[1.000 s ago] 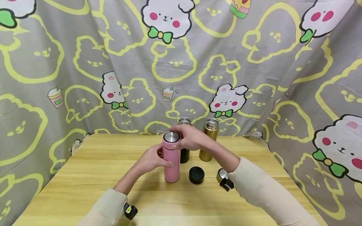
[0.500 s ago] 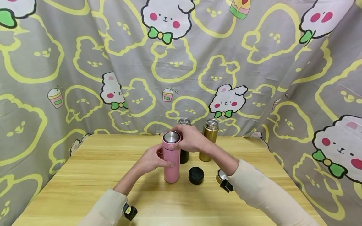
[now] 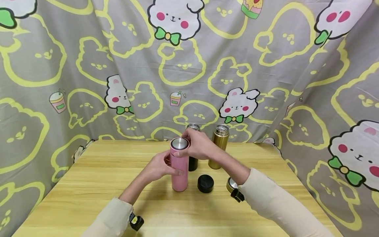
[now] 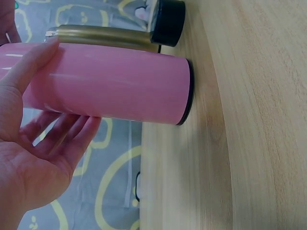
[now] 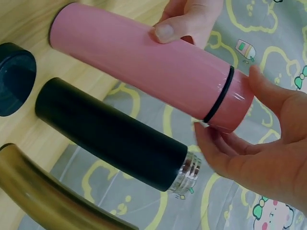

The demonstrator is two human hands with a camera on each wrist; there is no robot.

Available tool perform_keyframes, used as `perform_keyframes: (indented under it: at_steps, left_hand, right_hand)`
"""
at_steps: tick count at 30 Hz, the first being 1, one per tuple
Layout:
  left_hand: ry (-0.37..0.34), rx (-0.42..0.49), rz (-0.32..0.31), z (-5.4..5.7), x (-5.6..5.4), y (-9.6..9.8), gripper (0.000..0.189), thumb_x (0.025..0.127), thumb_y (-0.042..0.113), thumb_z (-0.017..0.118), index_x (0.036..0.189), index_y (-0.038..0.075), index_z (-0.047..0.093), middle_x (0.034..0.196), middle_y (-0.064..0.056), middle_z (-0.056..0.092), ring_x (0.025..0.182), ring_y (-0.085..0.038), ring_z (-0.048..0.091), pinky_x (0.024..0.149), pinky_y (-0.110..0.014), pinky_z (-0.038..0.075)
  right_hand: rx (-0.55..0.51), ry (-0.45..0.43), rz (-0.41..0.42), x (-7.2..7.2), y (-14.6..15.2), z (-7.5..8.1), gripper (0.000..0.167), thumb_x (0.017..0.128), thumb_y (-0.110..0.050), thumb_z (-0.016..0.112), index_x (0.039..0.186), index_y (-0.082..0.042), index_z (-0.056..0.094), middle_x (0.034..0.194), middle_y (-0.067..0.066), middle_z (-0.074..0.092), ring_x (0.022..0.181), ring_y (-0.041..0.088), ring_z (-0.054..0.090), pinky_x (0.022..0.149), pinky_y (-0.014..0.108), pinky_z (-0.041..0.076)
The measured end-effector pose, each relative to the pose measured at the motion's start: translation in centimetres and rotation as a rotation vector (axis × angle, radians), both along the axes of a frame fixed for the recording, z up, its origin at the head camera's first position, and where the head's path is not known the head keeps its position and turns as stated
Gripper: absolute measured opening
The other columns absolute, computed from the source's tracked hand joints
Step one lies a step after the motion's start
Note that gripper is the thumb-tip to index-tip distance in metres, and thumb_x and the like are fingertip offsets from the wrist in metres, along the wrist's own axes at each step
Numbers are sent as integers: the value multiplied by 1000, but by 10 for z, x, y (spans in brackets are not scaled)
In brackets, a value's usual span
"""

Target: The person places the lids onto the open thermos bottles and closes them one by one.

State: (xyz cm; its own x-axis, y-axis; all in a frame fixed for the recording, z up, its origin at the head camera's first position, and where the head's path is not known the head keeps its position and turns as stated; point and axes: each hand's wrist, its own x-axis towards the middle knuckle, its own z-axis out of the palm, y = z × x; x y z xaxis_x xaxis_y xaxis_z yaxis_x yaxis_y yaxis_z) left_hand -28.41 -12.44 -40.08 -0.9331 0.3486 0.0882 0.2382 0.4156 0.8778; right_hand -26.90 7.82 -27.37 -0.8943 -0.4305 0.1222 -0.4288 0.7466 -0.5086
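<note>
A pink thermos bottle [image 3: 179, 180] stands upright on the table. My left hand [image 3: 158, 167] grips its body, thumb in front and fingers behind. At the top, my right hand [image 3: 201, 144] holds the pink lid [image 5: 235, 103], which has a silver disc on top, between thumb and fingers. A black ring shows between lid and body in the right wrist view. Just behind stands a black thermos bottle [image 5: 112, 136] with its bare metal neck showing. To its right is a gold thermos bottle [image 3: 219, 140], also without a lid.
On the wooden table [image 3: 103, 184] a black lid [image 3: 205, 183] lies right of the pink bottle. Farther right, a gold lid with a silver top [image 3: 232, 184] is partly hidden by the right wrist camera. A patterned curtain [image 3: 142, 69] hangs behind the table.
The right thumb has moved leftward round the front of the pink lid, and the right fingers have shifted slightly. The left hand and the bottle stay in place.
</note>
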Motion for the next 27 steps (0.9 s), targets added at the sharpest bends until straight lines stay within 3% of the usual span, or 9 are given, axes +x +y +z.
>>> perform_keyframes:
  at_steps: [6, 12, 20, 27]
  left_hand:
    - [5, 1, -15, -1, 0, -1, 72, 68, 37, 94, 130, 17, 62, 112, -2, 72, 102, -17, 68, 87, -36, 56]
    - [-3, 10, -11, -1, 0, -1, 71, 68, 38, 94, 128, 18, 62, 113, -1, 71, 102, -17, 68, 89, -37, 56]
    - [-16, 20, -13, 1, 1, 0, 74, 66, 39, 95, 129, 20, 62, 114, 1, 71, 103, -17, 67, 89, -36, 56]
    - [0, 6, -12, 1, 1, 0, 73, 66, 40, 95, 128, 20, 62, 113, 2, 71, 101, -16, 67, 88, -36, 56]
  right_hand:
    - [20, -75, 46, -1, 0, 11, 78, 81, -32, 86, 145, -9, 49, 131, 13, 64, 119, 27, 62, 101, 43, 51]
    - [9, -111, 126, -2, -1, 14, 73, 84, -14, 81, 149, -9, 48, 143, 14, 59, 129, 27, 58, 107, 41, 48]
    - [9, -86, 169, -3, -1, 11, 60, 84, -11, 80, 139, -4, 58, 131, 11, 66, 117, 22, 64, 100, 36, 52]
    - [1, -46, 120, -3, 0, 9, 56, 81, -13, 81, 133, -8, 63, 125, 7, 69, 110, 19, 66, 94, 35, 54]
